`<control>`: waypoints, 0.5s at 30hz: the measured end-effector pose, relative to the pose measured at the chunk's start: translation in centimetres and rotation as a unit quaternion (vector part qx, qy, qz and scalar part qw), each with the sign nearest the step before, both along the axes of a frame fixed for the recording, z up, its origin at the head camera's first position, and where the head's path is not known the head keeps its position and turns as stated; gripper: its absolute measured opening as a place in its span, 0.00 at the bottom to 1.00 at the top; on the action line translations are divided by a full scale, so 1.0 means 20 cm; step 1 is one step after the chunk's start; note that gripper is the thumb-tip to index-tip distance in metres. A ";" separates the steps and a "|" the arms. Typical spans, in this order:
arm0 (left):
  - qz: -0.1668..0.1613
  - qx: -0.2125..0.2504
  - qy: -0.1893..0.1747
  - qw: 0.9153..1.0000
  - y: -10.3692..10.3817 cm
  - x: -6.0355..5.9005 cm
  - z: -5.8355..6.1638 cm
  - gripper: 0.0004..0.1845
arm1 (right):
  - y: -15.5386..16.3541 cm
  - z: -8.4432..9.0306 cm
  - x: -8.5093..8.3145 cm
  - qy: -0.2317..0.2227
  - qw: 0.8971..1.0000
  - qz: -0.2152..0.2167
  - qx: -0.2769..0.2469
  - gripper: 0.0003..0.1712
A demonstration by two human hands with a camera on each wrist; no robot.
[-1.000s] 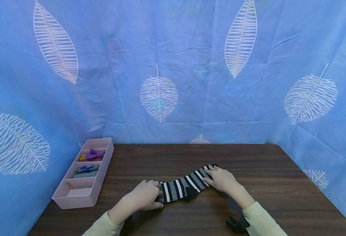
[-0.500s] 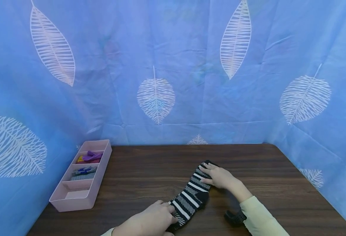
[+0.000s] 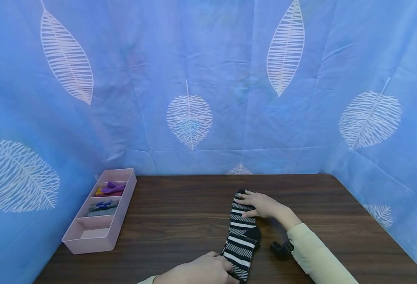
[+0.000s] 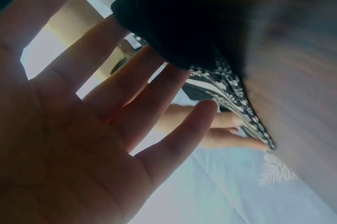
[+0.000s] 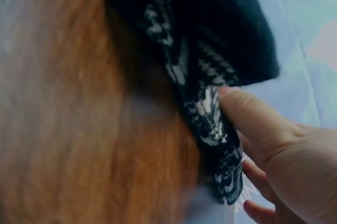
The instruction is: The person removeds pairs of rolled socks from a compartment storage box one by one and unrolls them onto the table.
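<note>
Black-and-white striped sock (image 3: 241,230) lies on the dark wood table (image 3: 180,221), stretched roughly 12-to-6 in head view, just right of centre, heel bulge poking out toward 3 o'clock about midway along

Right hand (image 3: 262,204) sits at the sock's 12 o'clock end, forearm coming in from 5 o'clock in a pale yellow sleeve (image 3: 315,256). Fingers reach toward 9 across the top of the sock, thumb lower on the fabric. Right wrist view shows the thumb (image 5: 253,119) pressed against the patterned edge with fingers curled under it, so it pinches that end; the view is blurred, so no finer detail. Black wrist strap (image 3: 283,249) sits on the table side of that forearm

Left hand (image 3: 201,272) is at the 6 o'clock end, at the bottom frame edge, knuckles up, fingertips on the sock's lower-left edge. Left wrist view shows the palm wide, fingers (image 4: 158,92) straight and spread, tips touching the dark cuff, not wrapped around it. So a flat touch, no grip

Pink divided tray (image 3: 123,205) is at 9 o'clock, well apart from both hands, along the left table edge. Purple and yellow items (image 3: 109,188) in one compartment, grey and blue ones (image 3: 102,206) in the next, nearest compartment shows only its floor. Blue leaf-print backdrop (image 3: 208,79) walls in the table on three sides
</note>
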State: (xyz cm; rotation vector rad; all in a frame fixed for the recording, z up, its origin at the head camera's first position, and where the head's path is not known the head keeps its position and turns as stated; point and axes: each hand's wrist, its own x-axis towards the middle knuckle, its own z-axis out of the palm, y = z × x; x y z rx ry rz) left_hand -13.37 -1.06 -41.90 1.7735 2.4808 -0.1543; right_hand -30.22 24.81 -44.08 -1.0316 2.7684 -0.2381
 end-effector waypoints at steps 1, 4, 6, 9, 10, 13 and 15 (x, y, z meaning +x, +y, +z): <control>-0.002 0.003 -0.004 1.000 0.01 0.00 0.00 0.17 | 0.00 0.00 -0.01 0.002 1.000 0.001 0.005 0.38; -0.004 0.008 -0.024 1.000 0.05 -0.02 -0.01 0.17 | -0.01 0.00 -0.04 0.016 1.000 0.007 0.016 0.39; -0.011 0.011 -0.027 1.000 0.06 -0.03 -0.01 0.17 | -0.01 -0.01 -0.06 0.028 0.999 0.010 0.018 0.39; -0.020 0.019 -0.034 0.999 0.09 -0.05 -0.02 0.17 | 0.00 -0.02 -0.08 0.037 0.999 0.004 0.016 0.41; -0.023 0.022 -0.036 0.999 0.09 -0.05 -0.02 0.17 | 0.00 -0.02 -0.09 0.041 0.999 0.001 0.017 0.41; -0.023 0.027 -0.044 0.998 0.11 -0.06 -0.02 0.16 | 0.02 -0.04 -0.11 0.051 0.998 -0.007 0.023 0.43; -0.017 0.025 -0.045 0.998 0.13 -0.07 -0.01 0.15 | 0.03 -0.05 -0.13 0.062 0.998 -0.009 0.027 0.44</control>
